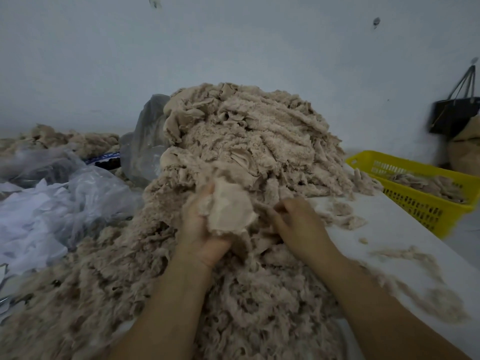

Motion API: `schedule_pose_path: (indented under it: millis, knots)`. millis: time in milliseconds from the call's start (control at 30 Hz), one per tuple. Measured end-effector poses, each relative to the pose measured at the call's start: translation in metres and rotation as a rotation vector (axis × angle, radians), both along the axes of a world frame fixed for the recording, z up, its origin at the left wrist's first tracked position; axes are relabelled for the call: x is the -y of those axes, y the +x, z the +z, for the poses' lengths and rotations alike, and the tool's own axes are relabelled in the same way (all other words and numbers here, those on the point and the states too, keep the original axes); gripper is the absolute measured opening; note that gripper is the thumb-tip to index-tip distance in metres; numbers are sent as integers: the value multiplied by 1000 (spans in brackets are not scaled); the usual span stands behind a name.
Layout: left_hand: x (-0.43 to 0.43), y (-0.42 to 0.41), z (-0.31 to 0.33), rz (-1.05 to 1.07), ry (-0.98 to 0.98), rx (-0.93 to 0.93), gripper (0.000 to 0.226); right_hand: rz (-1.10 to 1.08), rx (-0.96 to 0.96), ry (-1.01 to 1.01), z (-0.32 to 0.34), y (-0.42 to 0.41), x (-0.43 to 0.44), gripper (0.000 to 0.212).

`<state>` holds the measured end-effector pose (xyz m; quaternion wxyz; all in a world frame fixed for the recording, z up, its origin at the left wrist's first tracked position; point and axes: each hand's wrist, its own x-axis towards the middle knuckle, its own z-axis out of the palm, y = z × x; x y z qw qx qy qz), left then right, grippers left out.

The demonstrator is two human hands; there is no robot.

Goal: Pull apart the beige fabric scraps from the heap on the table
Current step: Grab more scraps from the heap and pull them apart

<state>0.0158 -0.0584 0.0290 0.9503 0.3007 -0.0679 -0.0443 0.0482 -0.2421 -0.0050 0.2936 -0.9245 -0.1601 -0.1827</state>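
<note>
Mid-separation at the front of the heap [249,131] on the counter [405,229], my left hand [202,229] grips a beige scrap [228,211] while my right hand [298,222] pinches neighbouring fabric [265,207], so next I'd draw them apart.
</note>
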Motion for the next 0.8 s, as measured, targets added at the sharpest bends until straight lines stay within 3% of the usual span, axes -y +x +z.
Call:
schedule_pose_path:
  millis: [133, 267, 500, 567, 700, 800]
  knots:
    - [19, -3, -5, -138, 418, -3, 34, 279, 65, 472, 17, -18, -13, 26]
    - [23, -5, -9, -116, 582, -86, 44, 213, 121, 443, 20, -21, -16, 36]
    - [27, -7, -6, -206, 415, -17, 35, -27, -179, 768, 21, -14, -7, 74]
    - [24, -9, -6, -217, 337, 1, 29, -84, -192, 787, 23, -11, -3, 67]
    - [26, -10, -9, -260, 234, 9, 30, -133, -150, 693, 22, -10, -6, 75]
    - [17, -11, -6, -314, 123, 97, 29, -243, -157, 710, 20, -1, 4, 59]
